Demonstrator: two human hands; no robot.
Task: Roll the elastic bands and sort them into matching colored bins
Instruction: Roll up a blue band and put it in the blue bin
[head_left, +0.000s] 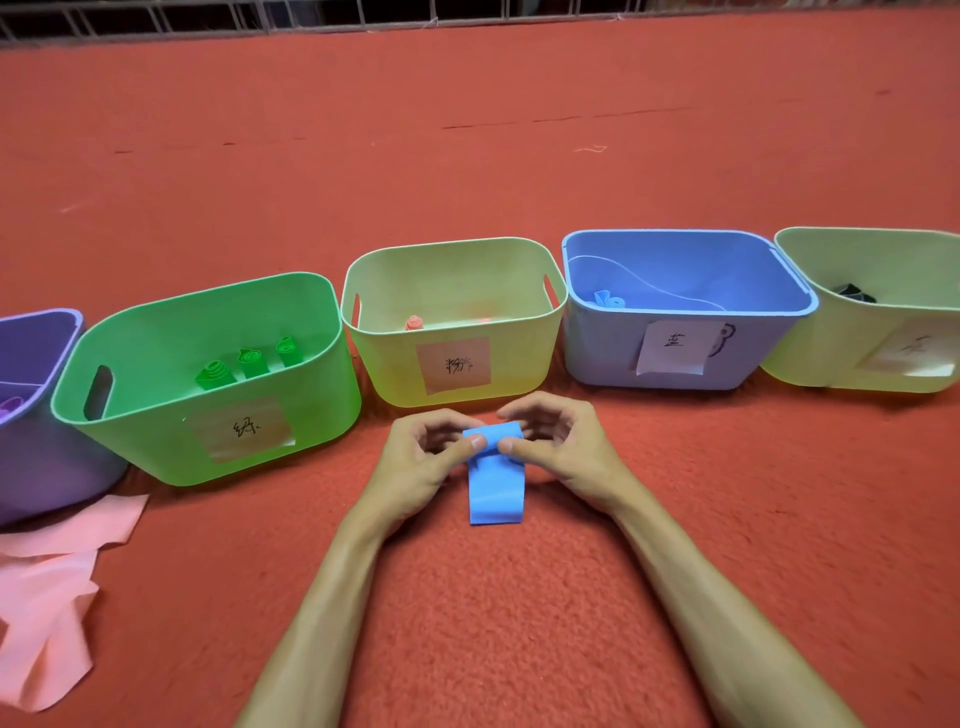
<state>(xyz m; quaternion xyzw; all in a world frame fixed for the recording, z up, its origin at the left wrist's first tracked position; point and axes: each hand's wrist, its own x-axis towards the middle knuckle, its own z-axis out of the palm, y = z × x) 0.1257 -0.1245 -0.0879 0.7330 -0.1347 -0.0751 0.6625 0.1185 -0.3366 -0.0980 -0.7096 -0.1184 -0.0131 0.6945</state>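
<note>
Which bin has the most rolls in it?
The green bin, second from the left: three green rolls show inside it, while the other bins show fewer.

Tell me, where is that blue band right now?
In the head view, the blue band lies centre foreground on the red carpet, pinched between left hand and right hand, just before the middle yellow-green bin.

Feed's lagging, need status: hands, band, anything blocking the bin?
Both busy: left hand and right hand pinch the blue band. Band partly rolled, tail flat on the carpet. Blue bin ahead right, nothing blocking.
</note>
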